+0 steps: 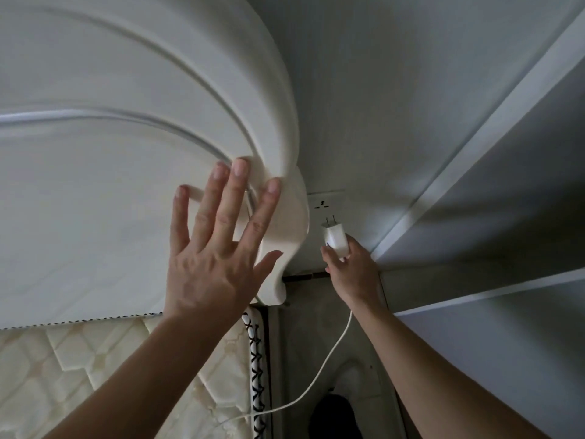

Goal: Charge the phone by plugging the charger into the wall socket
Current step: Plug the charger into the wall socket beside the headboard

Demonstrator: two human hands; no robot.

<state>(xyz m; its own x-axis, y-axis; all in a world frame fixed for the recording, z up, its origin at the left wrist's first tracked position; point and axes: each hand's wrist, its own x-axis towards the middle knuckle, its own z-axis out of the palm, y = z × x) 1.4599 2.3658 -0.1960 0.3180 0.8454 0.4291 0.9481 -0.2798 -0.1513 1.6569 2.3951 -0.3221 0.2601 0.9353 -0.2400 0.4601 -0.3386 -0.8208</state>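
Left hand point(212, 248) splayed flat on headboard point(126, 122); right hand point(351, 267) gripping charger point(337, 237) just below socket point(326, 202).

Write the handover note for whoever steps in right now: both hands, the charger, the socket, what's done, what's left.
Left hand: open, flat against the headboard, bracing.
Right hand: gripping the white charger, prongs pointing at the wall socket, just short of it, not inserted.
Cable: trails from the charger down past the mattress; phone not in view.
Done: charger picked up and aimed.
Left: line up prongs with the slots, push in, check the phone.
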